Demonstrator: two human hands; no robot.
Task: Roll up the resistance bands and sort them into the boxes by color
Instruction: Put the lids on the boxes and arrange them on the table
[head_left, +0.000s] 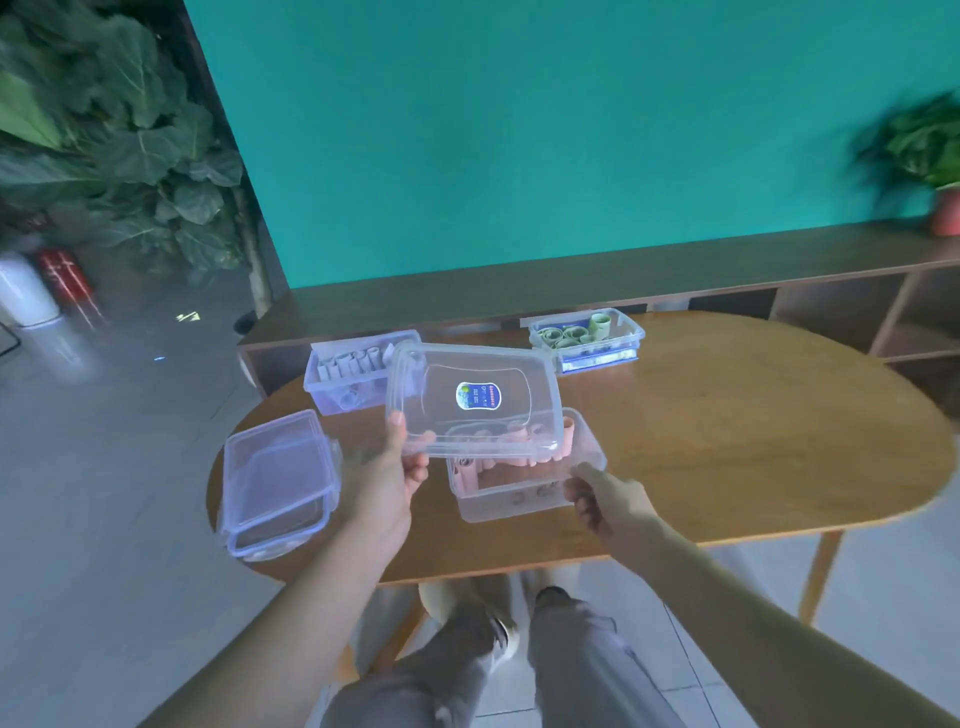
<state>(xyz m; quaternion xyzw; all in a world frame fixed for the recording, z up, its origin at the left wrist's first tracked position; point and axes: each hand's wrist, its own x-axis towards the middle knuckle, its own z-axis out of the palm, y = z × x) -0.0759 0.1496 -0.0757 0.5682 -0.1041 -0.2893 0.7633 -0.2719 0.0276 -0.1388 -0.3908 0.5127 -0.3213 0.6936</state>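
- Pinching the clear lid (474, 399) by its near-left corner with my left hand (387, 480), I hold it tilted over the far half of the pink-band box (524, 475).
- My right hand (605, 501) grips that box's near-right corner.
- From my left grip the box lies at about 3 o'clock, just below the lid.
- Lid and box both run long axis 9 to 3.
- Rolled pink bands (519, 447) stand inside.

Left hand (387, 475) up off the table, thumb on top and fingers curled beneath in a pinch, while right hand (605, 501) reaches forward low, fingers curled in a grip.
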